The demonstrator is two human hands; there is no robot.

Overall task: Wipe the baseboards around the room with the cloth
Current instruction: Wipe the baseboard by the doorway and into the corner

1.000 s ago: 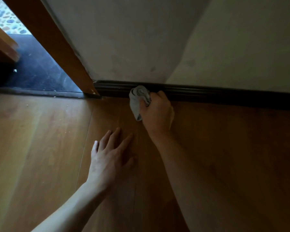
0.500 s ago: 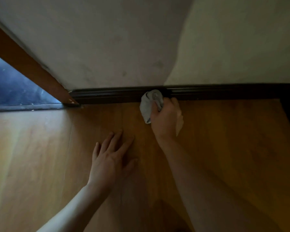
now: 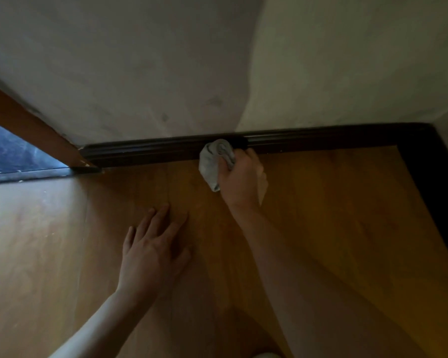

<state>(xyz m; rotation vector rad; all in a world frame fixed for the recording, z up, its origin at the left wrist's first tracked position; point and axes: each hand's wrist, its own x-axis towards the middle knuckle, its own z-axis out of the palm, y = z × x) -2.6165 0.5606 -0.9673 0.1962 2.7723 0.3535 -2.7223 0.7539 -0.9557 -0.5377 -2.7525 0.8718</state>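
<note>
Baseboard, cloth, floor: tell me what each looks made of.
Baseboard: dark moulded trim, probably stained or painted wood, going by the ridged profile and faint sheen.
Cloth: soft grey fabric, bunched and creased; weave unreadable.
Floor: wood or wood-look laminate, with plank seams, grain and a satin glare.

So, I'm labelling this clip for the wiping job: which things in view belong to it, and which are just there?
Part of the job:
- cloth, bunched in the right hand
- dark baseboard, with the cloth pressed against it

Just there:
- wooden floor, with the left hand resting flat on it
- wall
- door frame
</note>
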